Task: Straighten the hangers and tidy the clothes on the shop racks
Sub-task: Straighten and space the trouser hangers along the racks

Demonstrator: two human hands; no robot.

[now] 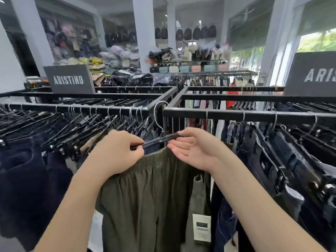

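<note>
A black clip hanger (160,140) with a metal hook (157,113) is held up in front of the racks, tilted up to the right, its hook off the rail. Olive-green trousers (145,197) with an elastic waist hang from it. My left hand (118,151) grips the hanger's left end together with the waistband. My right hand (190,148) pinches the right end of the hanger bar between thumb and fingers. A white price tag (201,228) dangles from the trousers at lower right.
Black rack rails (236,114) run left and right, meeting at a corner post (160,122). Dark jeans (291,160) crowd the right rail, dark trousers (27,170) the left. Two grey brand signs (70,80) stand on the racks. Shelves of bags fill the back.
</note>
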